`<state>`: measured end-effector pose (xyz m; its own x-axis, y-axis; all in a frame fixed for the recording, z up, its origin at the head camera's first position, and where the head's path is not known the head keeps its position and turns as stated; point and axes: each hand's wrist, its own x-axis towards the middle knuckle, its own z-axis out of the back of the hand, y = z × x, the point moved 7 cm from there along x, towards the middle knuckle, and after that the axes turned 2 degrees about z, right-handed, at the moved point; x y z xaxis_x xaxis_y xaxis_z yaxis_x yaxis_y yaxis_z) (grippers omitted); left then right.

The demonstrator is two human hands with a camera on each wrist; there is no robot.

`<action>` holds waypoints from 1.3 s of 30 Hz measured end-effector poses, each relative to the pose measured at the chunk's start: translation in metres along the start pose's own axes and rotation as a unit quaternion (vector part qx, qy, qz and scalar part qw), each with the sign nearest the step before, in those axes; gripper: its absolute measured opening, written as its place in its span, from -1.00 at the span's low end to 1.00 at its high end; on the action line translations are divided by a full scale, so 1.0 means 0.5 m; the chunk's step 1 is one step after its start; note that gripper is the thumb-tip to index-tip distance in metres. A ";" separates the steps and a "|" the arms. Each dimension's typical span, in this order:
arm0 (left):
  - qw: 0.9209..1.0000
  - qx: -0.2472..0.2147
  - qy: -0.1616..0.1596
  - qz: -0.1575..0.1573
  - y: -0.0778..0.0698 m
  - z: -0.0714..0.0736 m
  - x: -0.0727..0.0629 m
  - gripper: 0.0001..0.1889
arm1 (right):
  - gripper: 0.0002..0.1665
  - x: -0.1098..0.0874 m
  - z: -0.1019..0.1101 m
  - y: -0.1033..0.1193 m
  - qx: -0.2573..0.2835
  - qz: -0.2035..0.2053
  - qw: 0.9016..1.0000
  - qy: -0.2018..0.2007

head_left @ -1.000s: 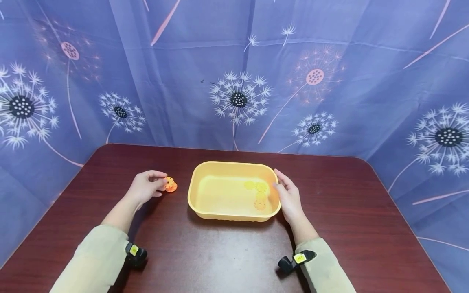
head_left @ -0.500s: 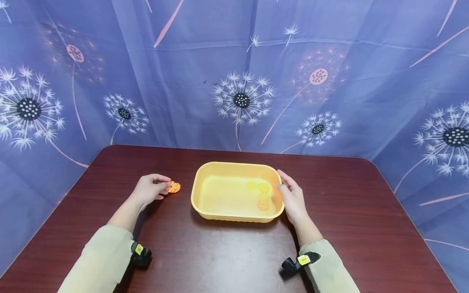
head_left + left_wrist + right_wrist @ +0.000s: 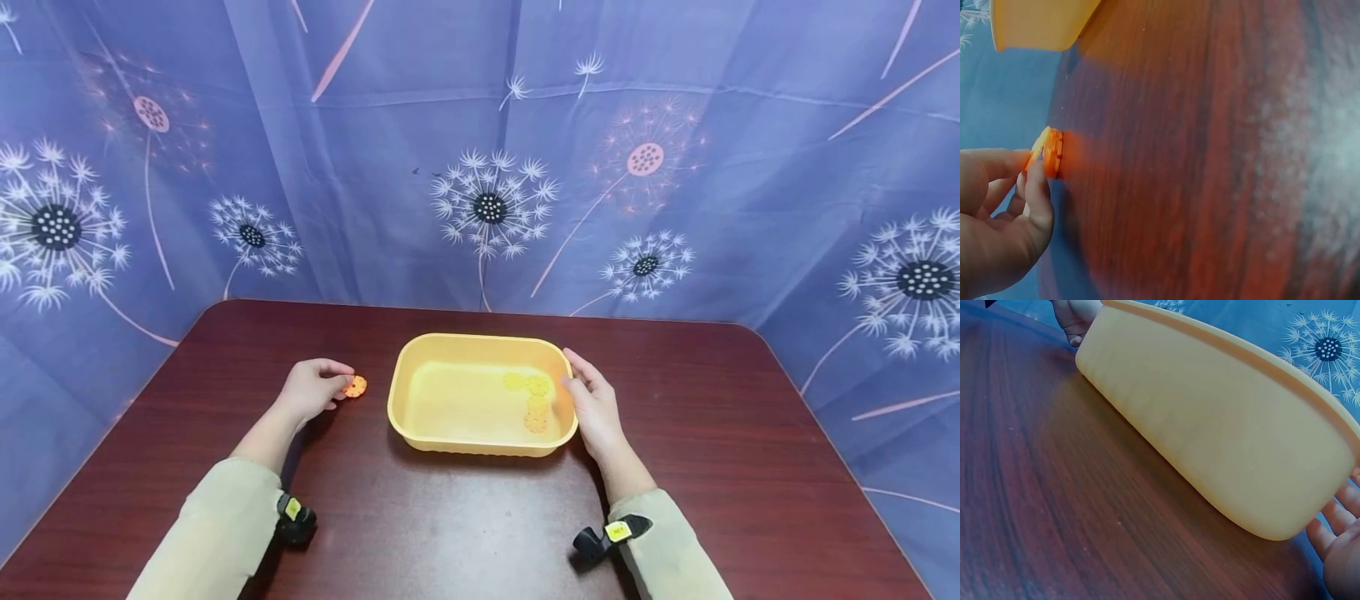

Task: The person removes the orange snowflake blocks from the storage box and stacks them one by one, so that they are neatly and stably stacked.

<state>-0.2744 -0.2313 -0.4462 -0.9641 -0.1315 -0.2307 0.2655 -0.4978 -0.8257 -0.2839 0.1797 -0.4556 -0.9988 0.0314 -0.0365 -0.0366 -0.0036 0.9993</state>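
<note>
In the head view my left hand [image 3: 313,392] is left of a yellow plastic basin [image 3: 450,446]. Its thumb and fingers pinch a notched orange plastic disc [image 3: 356,387]. Seen from the left wrist, the pinched disc [image 3: 1037,145] leans at a slant against a short stack of orange discs [image 3: 1054,153] on the table. My right hand [image 3: 596,408] grips the basin's right end, thumb over the rim and fingers along the outside wall. In the right wrist view, its fingers [image 3: 1338,515] show beside the basin's corner, partly hidden by the wall.
Several yellow and orange notched discs [image 3: 536,404] lie inside the basin, toward its right end. The dark red wooden table [image 3: 450,525] runs back to a blue dandelion-print curtain [image 3: 360,167]. Black cameras are strapped at both wrists.
My left hand has shifted slightly right and nearer, and its orange disc, earlier tilted up above the stack, now sits lower over it. The right hand keeps its hold on the basin.
</note>
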 end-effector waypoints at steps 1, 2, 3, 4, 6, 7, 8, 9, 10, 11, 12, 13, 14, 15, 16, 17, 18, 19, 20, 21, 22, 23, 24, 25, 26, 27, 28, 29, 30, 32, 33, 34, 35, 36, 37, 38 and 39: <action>1.000 0.005 -0.006 -0.001 0.001 0.001 0.000 -0.73 | -0.42 0.000 -0.001 0.000 -0.001 0.001 1.000 0.001; 1.000 0.011 -0.011 0.001 0.002 0.002 0.000 -0.74 | -0.42 0.000 -0.001 0.000 -0.004 0.001 1.000 0.001; 1.000 0.016 -0.014 0.003 0.003 0.002 0.000 -0.74 | -0.42 -0.001 -0.002 0.000 -0.005 0.000 1.000 0.002; 1.000 0.021 -0.017 0.003 0.005 0.003 0.000 -0.74 | -0.42 -0.002 -0.001 0.000 -0.008 -0.001 1.000 0.000; 0.999 0.029 -0.021 0.004 0.008 0.003 0.000 -0.74 | -0.42 -0.003 0.000 0.000 -0.014 -0.002 1.000 -0.003; 0.999 0.031 -0.022 0.005 0.009 0.003 0.001 -0.74 | -0.42 -0.004 0.001 0.000 -0.017 -0.002 1.000 -0.005; 0.999 0.034 -0.023 0.004 0.010 0.003 0.001 -0.74 | -0.42 -0.004 0.001 0.001 -0.016 -0.003 1.000 -0.006; 0.999 0.034 -0.025 0.002 0.010 0.003 0.001 -0.74 | -0.42 -0.003 0.000 0.003 -0.016 0.000 1.000 -0.006; 0.999 0.034 -0.025 -0.003 0.009 0.002 0.001 -0.74 | -0.42 -0.003 0.001 0.003 -0.016 0.000 1.000 -0.007; 0.999 0.032 -0.027 -0.003 0.009 0.002 0.001 -0.75 | -0.42 -0.003 0.001 0.003 -0.015 0.001 1.000 -0.006; 0.999 0.030 -0.028 -0.002 0.009 0.002 0.001 -0.75 | -0.41 -0.003 0.001 0.004 -0.016 0.001 1.000 -0.006; 0.999 0.029 -0.029 -0.002 0.008 0.003 0.001 -0.75 | -0.41 -0.003 0.001 0.003 -0.015 0.001 1.000 -0.005; 0.999 0.029 -0.029 -0.002 0.008 0.003 0.000 -0.74 | -0.42 -0.002 0.001 0.004 -0.016 0.001 1.000 -0.006; 0.999 0.028 -0.029 -0.002 0.006 0.004 0.000 -0.74 | -0.42 -0.001 0.001 0.004 -0.018 0.003 1.000 -0.005; 0.999 0.029 -0.030 -0.002 0.005 0.005 0.000 -0.73 | -0.42 -0.001 0.001 0.004 -0.018 0.002 1.000 -0.006; 0.999 0.030 -0.032 0.001 0.004 0.006 0.000 -0.73 | -0.42 0.000 0.001 0.003 -0.018 0.002 1.000 -0.005; 0.999 0.032 -0.032 0.001 0.003 0.007 -0.001 -0.72 | -0.42 0.000 0.001 0.003 -0.018 0.002 1.000 -0.005; 0.999 0.033 -0.033 0.002 0.001 0.007 -0.001 -0.72 | -0.42 0.001 0.001 0.003 -0.016 0.000 1.000 -0.004; 0.999 0.034 -0.033 0.002 0.001 0.007 -0.001 -0.71 | -0.42 0.001 0.001 0.002 -0.015 0.000 1.000 -0.003; 0.999 0.032 -0.032 0.003 0.000 0.007 -0.001 -0.71 | -0.42 0.001 0.000 0.002 -0.013 -0.001 1.000 -0.002; 0.999 0.031 -0.032 0.003 0.000 0.007 -0.001 -0.71 | -0.42 0.001 0.000 0.000 -0.013 -0.003 1.000 -0.002; 0.999 0.030 -0.033 0.002 0.000 0.006 -0.002 -0.71 | -0.42 0.001 0.000 -0.001 -0.013 -0.005 1.000 -0.002; 0.999 0.028 -0.032 0.001 -0.001 0.005 -0.002 -0.70 | -0.42 0.001 0.000 -0.001 -0.015 -0.005 1.000 -0.003; 0.999 0.029 -0.031 0.000 -0.003 0.004 -0.002 -0.70 | -0.42 0.001 0.001 -0.001 -0.016 -0.005 1.000 -0.003; 0.999 0.029 -0.029 0.001 -0.004 0.003 -0.002 -0.69 | -0.42 0.001 0.001 0.000 -0.017 -0.004 1.000 -0.004; 0.999 0.029 -0.026 0.004 -0.005 0.002 -0.002 -0.68 | -0.42 0.002 0.002 0.001 -0.019 -0.003 1.000 -0.004; 0.999 0.032 -0.023 0.007 -0.005 0.000 -0.003 -0.66 | -0.42 0.002 0.002 0.002 -0.019 -0.003 1.000 -0.004; 0.999 0.035 -0.021 0.011 -0.005 -0.002 -0.003 -0.65 | -0.42 0.002 0.001 0.002 -0.019 -0.002 1.000 -0.004; 0.999 0.039 -0.018 0.014 -0.005 -0.003 -0.003 -0.64 | -0.42 0.002 0.000 0.003 -0.018 -0.002 1.000 -0.003; 0.999 0.044 -0.014 0.019 -0.006 -0.007 -0.003 -0.62 | -0.42 0.002 -0.001 0.004 -0.014 0.001 1.000 -0.002; 0.999 0.047 -0.013 0.019 -0.007 -0.008 -0.003 -0.61 | -0.42 0.002 -0.001 0.005 -0.013 0.002 1.000 -0.002; 0.999 0.050 -0.012 0.017 -0.009 -0.010 -0.003 -0.61 | -0.42 0.001 -0.001 0.005 -0.012 0.002 1.000 -0.002; 0.998 0.051 -0.012 0.015 -0.010 -0.011 -0.003 -0.61 | -0.42 0.001 -0.001 0.005 -0.010 0.003 1.000 -0.002; 0.998 0.052 -0.012 0.013 -0.012 -0.012 -0.003 -0.61 | -0.42 0.000 -0.001 0.005 -0.009 0.003 1.000 -0.004; 0.998 0.056 -0.014 0.011 -0.014 -0.012 -0.003 -0.61 | -0.43 -0.001 0.000 0.004 -0.009 0.003 1.000 -0.004; 0.998 0.062 -0.017 0.009 -0.016 -0.010 -0.005 -0.61 | -0.43 -0.001 0.000 0.003 -0.009 0.002 1.000 -0.004; 0.997 0.070 -0.021 0.006 -0.018 -0.008 -0.007 -0.61 | -0.43 -0.002 0.000 0.001 -0.009 0.000 1.000 -0.004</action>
<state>-0.2735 -0.2230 -0.4399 -0.9608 -0.1727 -0.2168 0.2772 -0.6107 -0.7418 -0.2831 0.1799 -0.4551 -0.9986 0.0387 -0.0356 -0.0364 -0.0217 0.9991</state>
